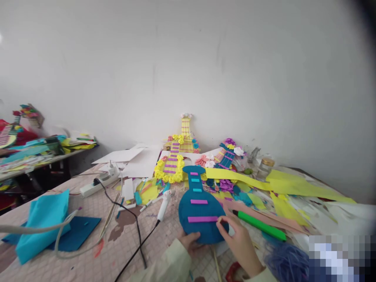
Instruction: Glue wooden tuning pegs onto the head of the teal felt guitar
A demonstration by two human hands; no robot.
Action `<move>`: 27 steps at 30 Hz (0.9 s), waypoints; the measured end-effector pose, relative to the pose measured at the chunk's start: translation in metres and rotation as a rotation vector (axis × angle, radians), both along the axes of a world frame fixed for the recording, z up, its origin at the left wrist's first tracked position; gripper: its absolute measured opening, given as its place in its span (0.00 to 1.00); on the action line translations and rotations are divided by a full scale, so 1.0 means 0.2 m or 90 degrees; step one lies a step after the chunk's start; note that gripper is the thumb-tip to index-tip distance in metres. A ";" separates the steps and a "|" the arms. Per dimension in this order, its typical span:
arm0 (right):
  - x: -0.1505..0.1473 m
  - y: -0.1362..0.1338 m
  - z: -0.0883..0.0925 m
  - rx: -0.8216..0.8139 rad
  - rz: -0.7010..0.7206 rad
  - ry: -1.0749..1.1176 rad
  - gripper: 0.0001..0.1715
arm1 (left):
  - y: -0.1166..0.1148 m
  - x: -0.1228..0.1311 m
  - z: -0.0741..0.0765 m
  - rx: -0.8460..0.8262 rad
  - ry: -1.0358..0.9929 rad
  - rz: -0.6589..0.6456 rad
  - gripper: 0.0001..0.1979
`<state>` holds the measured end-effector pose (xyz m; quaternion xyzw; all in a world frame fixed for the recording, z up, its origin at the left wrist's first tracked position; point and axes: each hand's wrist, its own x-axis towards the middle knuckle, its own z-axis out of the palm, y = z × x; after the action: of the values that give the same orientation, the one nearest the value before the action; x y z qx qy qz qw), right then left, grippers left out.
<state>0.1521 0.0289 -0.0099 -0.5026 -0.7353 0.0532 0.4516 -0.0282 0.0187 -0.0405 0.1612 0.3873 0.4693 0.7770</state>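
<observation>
A dark blue guitar-shaped cutout point(202, 232) stands tilted up in front of me. Short turquoise strips cross its neck, and purple strips lie across both neck and body. My left hand point(190, 240) grips it at the lower left edge, thumb on the front, with the other fingers hidden behind. At the right end of the lowest purple strip point(202, 219), my right hand point(240, 239) has thumb and index finger pinched together. Whatever is between those fingertips is too small to make out.
A white glue gun point(164, 205) lies left of the cutout, its black cable trailing forward. A power strip point(100, 184), turquoise paper point(44, 223), a green marker-like tool point(261, 225), yellow crepe paper point(302, 184) and a lidded jar point(266, 166) surround it. Decorated guitar shapes point(173, 158) stand behind.
</observation>
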 end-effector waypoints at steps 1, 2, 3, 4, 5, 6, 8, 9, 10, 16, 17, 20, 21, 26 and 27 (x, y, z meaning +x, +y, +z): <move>0.01 0.00 -0.01 0.002 0.003 0.003 0.09 | 0.00 0.01 0.00 -0.019 0.030 0.012 0.24; 0.02 -0.01 -0.01 0.003 0.009 0.006 0.09 | -0.01 0.01 0.01 -0.043 0.056 0.010 0.22; 0.03 -0.01 -0.01 0.004 0.016 0.008 0.09 | -0.01 0.01 0.02 -0.072 0.074 -0.011 0.19; 0.03 -0.02 -0.02 0.004 0.022 0.011 0.09 | -0.02 0.01 0.04 -0.099 0.079 -0.050 0.18; 0.04 -0.02 -0.02 0.002 0.025 0.017 0.09 | -0.04 0.00 0.06 -0.120 0.075 -0.097 0.19; 0.05 -0.02 -0.02 -0.002 0.020 0.026 0.10 | -0.06 -0.02 0.09 -0.135 0.068 -0.146 0.22; 0.07 -0.03 -0.02 -0.013 -0.001 0.052 0.11 | -0.12 -0.07 0.18 -0.130 0.057 -0.218 0.26; 0.08 -0.03 -0.01 -0.021 -0.013 0.063 0.12 | -0.15 -0.10 0.24 -0.112 0.065 -0.226 0.26; 0.09 -0.03 -0.01 -0.030 -0.024 0.075 0.12 | -0.18 -0.14 0.31 -0.094 0.081 -0.224 0.25; 0.12 -0.06 0.02 -0.053 -0.039 0.099 0.14 | -0.02 -0.50 0.69 0.197 0.253 0.031 0.12; 0.12 -0.06 0.03 -0.051 -0.034 0.096 0.13 | 0.07 -0.56 0.71 0.195 0.274 0.099 0.08; 0.12 -0.06 0.03 -0.047 -0.029 0.083 0.13 | 0.37 -0.68 0.69 0.139 0.325 0.212 0.08; 0.12 -0.06 0.03 -0.046 -0.032 0.081 0.13 | 0.47 -0.70 0.66 0.104 0.345 0.236 0.09; 0.14 -0.05 0.03 -0.036 -0.070 0.076 0.14 | 0.77 -0.68 0.50 0.033 0.388 0.290 0.16; 0.15 -0.04 0.02 -0.038 -0.075 0.074 0.15 | 0.80 -0.67 0.48 0.048 0.385 0.290 0.16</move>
<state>0.1815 0.0202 -0.0052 -0.5544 -0.6750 0.0773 0.4807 -0.1626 0.1787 0.0549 0.2305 0.6074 0.5755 0.4967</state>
